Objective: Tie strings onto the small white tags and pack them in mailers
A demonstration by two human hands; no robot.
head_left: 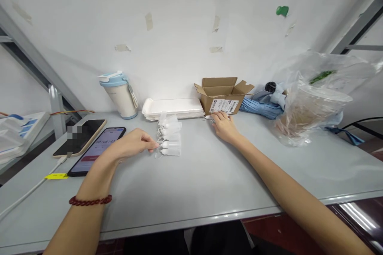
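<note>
Several small translucent plastic dropper bottles [172, 144] lie side by side in a column on the grey table, their thin tips and loops pointing left. My left hand [134, 143] is closed in a pinch at the loop and tip of one bottle near the front end of that column. In front of the open cardboard box [223, 97], my right hand [224, 126] has its fingers closed over another small bottle with a white tip [207, 117]. Most of that bottle is hidden under the fingers. Behind the column sits a stack of flat white trays or cartons [175, 107].
A blue-lidded cup [119, 97] stands at the back left. Two phones [80, 137] [97, 151] and a white cable [26, 196] lie at the left. To the right are blue cloth [260, 106] and a plastic-bagged cup [311, 107]. A white wall backs the table.
</note>
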